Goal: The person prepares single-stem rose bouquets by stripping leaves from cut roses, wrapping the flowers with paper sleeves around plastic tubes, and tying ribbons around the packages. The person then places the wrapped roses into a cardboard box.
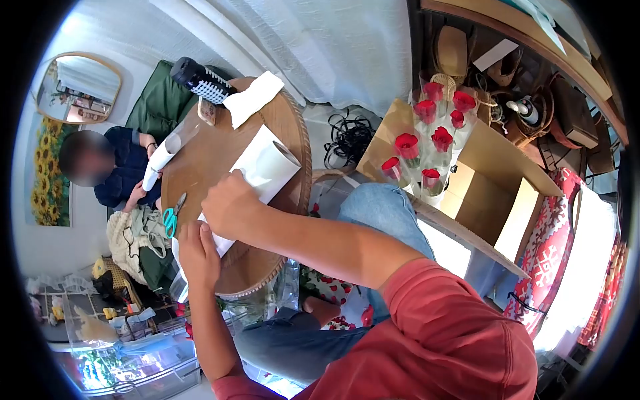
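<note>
A thick roll of white paper (pixel 263 160) lies across the round wooden table, with its hollow end facing right. My right hand (pixel 230 205) is closed at the roll's near side, its fingers curled against the white paper. Just below, my left hand (pixel 200 257) has its fingers pressed together at the paper's lower edge. White paper shows between the two hands, but what lies under the fingers is partly hidden. Teal-handled scissors (pixel 173 217) rest on the table beside my hands, blades pointing away.
Across the round table (pixel 257 263), a person (pixel 123 167) holds a white paper roll (pixel 163 157). A black-and-white bottle (pixel 200 79) and a white cloth (pixel 257 99) are at the table's far side. A cardboard box (pixel 477 190) with several wrapped red roses (pixel 407 145) stands right.
</note>
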A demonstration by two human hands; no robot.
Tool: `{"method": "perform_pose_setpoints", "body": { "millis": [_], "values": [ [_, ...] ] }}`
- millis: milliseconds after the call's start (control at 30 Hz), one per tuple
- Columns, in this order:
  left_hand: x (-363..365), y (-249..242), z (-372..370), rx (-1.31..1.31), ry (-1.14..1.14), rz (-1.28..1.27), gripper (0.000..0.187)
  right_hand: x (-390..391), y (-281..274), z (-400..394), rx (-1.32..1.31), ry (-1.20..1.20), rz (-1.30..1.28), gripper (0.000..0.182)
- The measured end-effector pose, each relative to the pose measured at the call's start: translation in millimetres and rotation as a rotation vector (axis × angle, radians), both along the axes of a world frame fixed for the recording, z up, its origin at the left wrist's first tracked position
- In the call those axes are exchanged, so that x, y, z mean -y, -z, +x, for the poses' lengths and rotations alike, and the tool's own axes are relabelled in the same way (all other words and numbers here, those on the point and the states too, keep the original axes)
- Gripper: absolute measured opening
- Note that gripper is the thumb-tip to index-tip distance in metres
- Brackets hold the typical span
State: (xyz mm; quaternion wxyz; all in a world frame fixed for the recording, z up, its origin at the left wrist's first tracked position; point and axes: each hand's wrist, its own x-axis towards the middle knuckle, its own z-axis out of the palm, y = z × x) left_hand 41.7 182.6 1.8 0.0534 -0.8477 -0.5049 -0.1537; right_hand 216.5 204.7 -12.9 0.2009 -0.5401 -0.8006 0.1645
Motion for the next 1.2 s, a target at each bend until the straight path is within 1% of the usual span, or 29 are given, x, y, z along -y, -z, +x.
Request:
{"method": "perform_pose_setpoints", "body": {
  "millis": [67,133,167,200,300,433,533,600,633,700,733,800,833,900,933,1000,1033,1100,1200],
  "values": [
    [0,8,-5,-0.010,0.001,0.007,0.038,-5,7,-7,-0.039,0.120,0.126,0.025],
    [-3,14,-11,-0.023,-0.004,0.011,0.038,-19,10,-12,-0.059,0.070,0.087,0.025],
    [-8,14,-12,0.021,-0.037,-0.047,0.039,-22,8,-11,-0.070,0.021,0.055,0.026],
    [-13,15,-14,0.066,-0.069,-0.104,0.040,-22,7,-10,-0.075,0.017,0.053,0.026],
    [-28,15,-22,0.061,-0.095,-0.172,0.042,-20,2,-7,-0.044,0.020,0.056,0.026],
    [-41,15,-24,0.081,-0.104,-0.210,0.042,-17,0,-6,0.028,0.066,0.053,0.028],
    [-42,10,-18,0.106,-0.120,-0.150,0.041,-21,2,-5,0.062,0.060,0.037,0.030],
    [-36,3,-11,-0.008,-0.150,-0.038,0.039,-24,2,-3,0.059,0.050,0.033,0.032],
    [-32,5,-11,-0.011,-0.148,-0.038,0.039,-26,2,-2,0.056,0.042,0.023,0.033],
    [-26,10,-15,-0.057,-0.107,0.067,0.037,-28,-1,1,0.048,0.034,0.012,0.035],
    [-27,14,-15,-0.061,-0.107,0.066,0.037,-29,-2,2,0.054,0.029,0.000,0.036],
    [-28,20,-18,0.046,-0.050,0.074,0.041,-30,-1,0,0.058,0.015,-0.016,0.038],
    [-31,21,-20,0.047,-0.055,0.074,0.041,-31,-1,-1,0.059,0.028,-0.013,0.039],
    [-38,18,-24,0.062,-0.063,-0.053,0.047,-33,0,-4,0.062,0.039,-0.009,0.040],
    [-41,16,-23,0.063,-0.064,-0.051,0.047,-33,0,-4,0.068,0.046,0.000,0.041],
    [-44,8,-19,0.054,-0.148,-0.192,0.051,-33,2,-6,0.074,0.055,0.011,0.042],
    [-44,5,-21,0.054,-0.149,-0.189,0.051,-32,2,-8,0.074,0.038,-0.027,0.043],
    [-44,1,-23,-0.024,-0.242,-0.320,0.058,-24,-2,-6,0.077,0.017,-0.061,0.044],
    [-20,-5,-19,-0.077,-0.271,-0.362,0.063,5,-1,-7,0.102,0.008,-0.036,0.044]
  ]
}}
